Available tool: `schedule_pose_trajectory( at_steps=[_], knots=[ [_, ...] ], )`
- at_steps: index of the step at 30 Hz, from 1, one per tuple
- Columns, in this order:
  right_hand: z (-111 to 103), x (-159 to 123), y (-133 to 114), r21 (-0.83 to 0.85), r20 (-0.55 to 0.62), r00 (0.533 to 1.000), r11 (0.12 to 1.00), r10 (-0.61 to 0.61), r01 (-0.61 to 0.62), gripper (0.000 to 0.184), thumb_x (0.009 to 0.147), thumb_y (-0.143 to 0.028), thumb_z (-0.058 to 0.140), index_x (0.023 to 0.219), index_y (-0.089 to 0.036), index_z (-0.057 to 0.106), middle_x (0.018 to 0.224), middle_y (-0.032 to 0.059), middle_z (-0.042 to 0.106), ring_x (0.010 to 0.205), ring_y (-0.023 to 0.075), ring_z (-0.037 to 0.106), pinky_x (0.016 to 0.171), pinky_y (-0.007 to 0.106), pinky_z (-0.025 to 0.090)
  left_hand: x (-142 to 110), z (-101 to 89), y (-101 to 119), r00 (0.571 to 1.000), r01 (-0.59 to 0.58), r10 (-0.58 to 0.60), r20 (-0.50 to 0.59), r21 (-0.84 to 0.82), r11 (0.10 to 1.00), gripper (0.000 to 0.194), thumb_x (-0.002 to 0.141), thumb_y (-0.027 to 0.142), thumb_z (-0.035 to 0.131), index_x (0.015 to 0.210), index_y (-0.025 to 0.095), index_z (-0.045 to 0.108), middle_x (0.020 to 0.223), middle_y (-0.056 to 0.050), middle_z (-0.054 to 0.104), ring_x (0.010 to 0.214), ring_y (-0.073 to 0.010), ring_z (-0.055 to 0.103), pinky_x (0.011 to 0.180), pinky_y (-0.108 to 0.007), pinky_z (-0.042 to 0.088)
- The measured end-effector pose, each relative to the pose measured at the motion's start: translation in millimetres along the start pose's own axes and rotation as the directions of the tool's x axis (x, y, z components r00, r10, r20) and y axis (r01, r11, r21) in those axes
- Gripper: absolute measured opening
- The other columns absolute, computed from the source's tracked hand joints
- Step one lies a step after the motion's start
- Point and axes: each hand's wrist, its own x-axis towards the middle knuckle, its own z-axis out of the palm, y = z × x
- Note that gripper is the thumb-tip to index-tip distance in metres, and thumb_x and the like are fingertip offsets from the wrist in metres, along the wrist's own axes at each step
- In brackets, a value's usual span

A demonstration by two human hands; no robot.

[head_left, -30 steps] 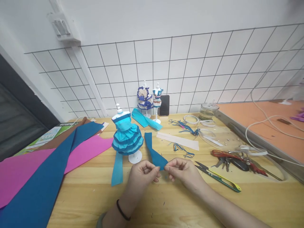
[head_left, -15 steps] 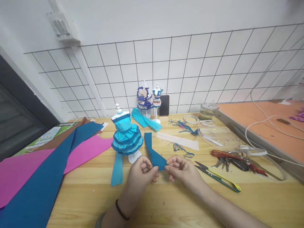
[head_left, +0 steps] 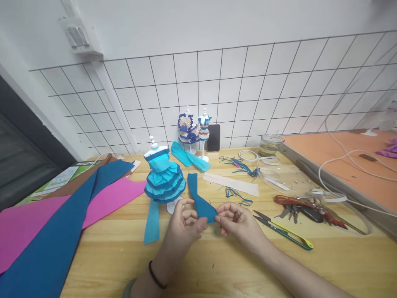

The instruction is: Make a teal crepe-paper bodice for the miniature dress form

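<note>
A dark teal strip of crepe paper (head_left: 203, 207) lies bent on the wooden table, its wide end toward me. My right hand (head_left: 237, 221) pinches that end at its right corner between thumb and fingertips. At the strip's left side is my left hand (head_left: 187, 225), fingers apart and curved, the thumb near the lower edge. Just beyond it stands a small white dress form (head_left: 164, 174) in a ruffled turquoise dress with dark teal trim. A turquoise strip (head_left: 151, 223) reaches toward me from beneath the dress.
Black-bladed thread snips (head_left: 283, 231) lie right of my right hand, with keys (head_left: 293, 212) behind. Farther back are a pale paper strip (head_left: 231, 183), teal scraps (head_left: 238, 165), a glass jar (head_left: 271, 145), a phone (head_left: 213, 138) and two dressed forms. Large paper sheets (head_left: 71, 207) cover the left.
My left hand has loosened its pinch on the strip's edge, its fingers spreading and shifting slightly left. My right hand keeps its pinch. The view has shifted slightly.
</note>
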Motion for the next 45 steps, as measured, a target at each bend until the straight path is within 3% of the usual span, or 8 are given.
schedule_pose_trajectory(
  at_steps=[3, 11, 16, 29, 38, 45],
  knots=[
    [1.2, -1.2, -0.1, -0.014, 0.002, 1.0, 1.0, 0.001, -0.001, 0.036, 0.055, -0.039, 0.075, 0.071, -0.015, 0.054, 0.049, -0.0068, 0.056, 0.035, 0.0053, 0.051, 0.04, 0.018, 0.038, -2.9, 3.2, -0.6, 0.999, 0.006, -0.008, 0.052, 0.038, 0.999, 0.053, 0.067, 0.025, 0.065, 0.109, 0.021, 0.032, 0.064, 0.005, 0.058, 0.056, -0.0117, 0.06, 0.046, -0.018, 0.044],
    [-3.1, -1.5, -2.9, 0.015, 0.059, 0.998, 0.999, -0.03, 0.029, 0.032, 0.071, -0.045, 0.063, 0.082, -0.016, 0.054, 0.059, -0.0034, 0.059, 0.044, 0.009, 0.056, 0.046, 0.021, 0.043, -0.4, 1.3, -0.6, 0.999, 0.027, -0.027, 0.016, 0.016, 1.0, 0.054, 0.069, 0.022, 0.061, 0.114, 0.02, 0.031, 0.057, 0.008, 0.051, 0.055, -0.0147, 0.062, 0.043, -0.02, 0.045],
    [3.0, -4.8, 2.6, 0.094, 0.149, 0.988, 0.995, -0.05, 0.037, 0.039, 0.061, -0.033, 0.075, 0.085, -0.02, 0.046, 0.065, -0.0036, 0.063, 0.057, 0.0117, 0.06, 0.055, 0.023, 0.044, -1.5, 4.7, -0.4, 0.998, 0.059, -0.059, 0.037, 0.014, 0.998, 0.059, 0.068, 0.02, 0.06, 0.118, 0.017, 0.029, 0.057, 0.006, 0.055, 0.052, -0.0134, 0.06, 0.043, -0.02, 0.045],
    [2.1, -3.5, 5.8, 0.064, 0.117, 0.99, 0.996, -0.073, 0.066, 0.036, 0.063, -0.029, 0.074, 0.088, -0.02, 0.048, 0.061, -0.0058, 0.06, 0.054, 0.009, 0.056, 0.056, 0.022, 0.04, 0.2, 2.5, -4.1, 0.997, 0.053, -0.054, 0.055, 0.024, 0.998, 0.06, 0.068, 0.023, 0.062, 0.12, 0.015, 0.032, 0.057, 0.006, 0.055, 0.052, -0.0136, 0.06, 0.042, -0.02, 0.044],
    [-4.0, -0.3, 2.5, 0.06, 0.123, 0.992, 0.998, -0.017, 0.01, 0.041, 0.063, -0.031, 0.073, 0.094, -0.018, 0.05, 0.063, 0.0011, 0.069, 0.057, 0.0139, 0.062, 0.061, 0.027, 0.045, 2.0, -4.8, 3.0, 0.997, 0.048, -0.049, 0.057, 0.02, 0.999, 0.059, 0.069, 0.027, 0.063, 0.119, 0.01, 0.037, 0.057, 0.002, 0.06, 0.049, -0.0123, 0.058, 0.044, -0.021, 0.045],
    [-0.1, -5.8, 0.8, -0.007, 0.087, 0.988, 0.991, -0.129, 0.13, 0.028, 0.061, -0.03, 0.074, 0.08, -0.018, 0.057, 0.063, -0.0023, 0.061, 0.058, 0.0107, 0.056, 0.057, 0.023, 0.043, -3.0, -2.2, 3.6, 0.998, -0.034, 0.033, 0.048, 0.032, 0.999, 0.061, 0.073, 0.026, 0.061, 0.124, 0.011, 0.032, 0.057, 0.003, 0.059, 0.05, -0.0112, 0.057, 0.047, -0.021, 0.044]
  ],
)
